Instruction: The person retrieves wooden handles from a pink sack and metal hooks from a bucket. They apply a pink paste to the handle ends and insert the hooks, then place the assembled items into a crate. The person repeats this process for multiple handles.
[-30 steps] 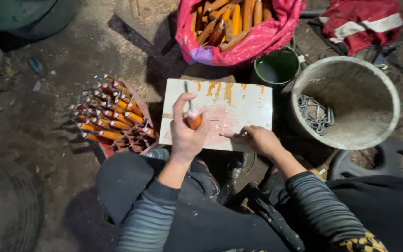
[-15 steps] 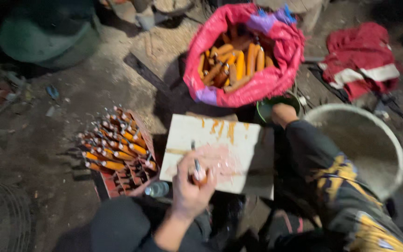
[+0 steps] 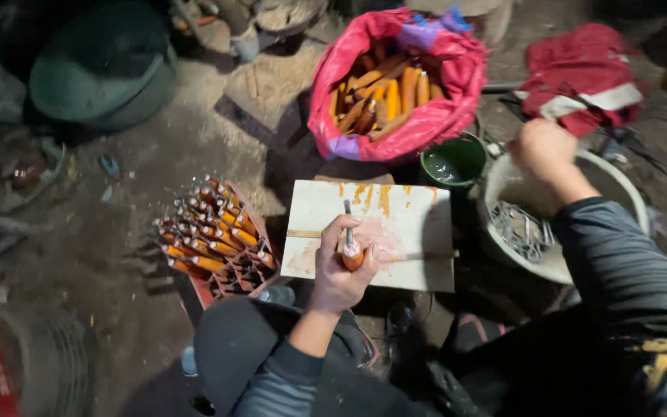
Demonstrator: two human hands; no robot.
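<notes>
My left hand [image 3: 339,272] grips an orange wooden handle with a metal shank [image 3: 349,241] sticking up from it, held over a white board [image 3: 403,224] streaked with orange. My right hand [image 3: 542,148] is raised with its fingers closed above the rim of a pale bucket [image 3: 627,193], and I cannot see anything in it. A pink bag [image 3: 441,100] full of orange handles [image 3: 384,96] lies just beyond the board.
A red crate [image 3: 229,278] packed with upright orange-handled pieces [image 3: 206,232] stands left of the board. Metal parts [image 3: 523,228] lie inside the bucket. A small green pot [image 3: 453,161] sits between bag and bucket. A red cloth [image 3: 580,77] lies at the far right, a dark green basin [image 3: 98,73] at the far left.
My right hand left the board, passed the green pot and now hangs over the bucket. My left hand stayed on the board with the handle. The view has tilted further forward.
</notes>
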